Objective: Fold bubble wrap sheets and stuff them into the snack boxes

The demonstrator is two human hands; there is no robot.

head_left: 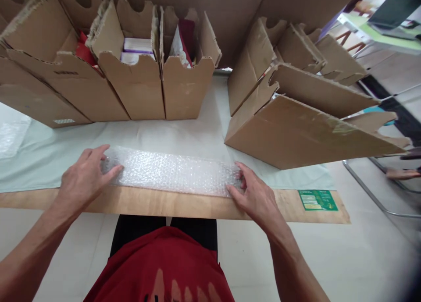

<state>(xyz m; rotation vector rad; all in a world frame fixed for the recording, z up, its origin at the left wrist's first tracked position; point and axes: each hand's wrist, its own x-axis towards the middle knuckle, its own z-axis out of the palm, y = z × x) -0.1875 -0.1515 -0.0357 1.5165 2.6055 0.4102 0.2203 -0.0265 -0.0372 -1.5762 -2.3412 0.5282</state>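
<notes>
Tabletop cloth (49, 161) bears bubble wrap (173, 172), left hand (83, 179) and right hand (256, 199) gripping its ends.

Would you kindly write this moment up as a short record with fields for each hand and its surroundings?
Left hand: resting on the left end of the bubble wrap
Right hand: touching its right end
Bubble wrap: long strip lying on the pale sheet, near the wooden table edge
Behind: open cardboard bins, some holding packets
Right side: green label on the wood
</notes>
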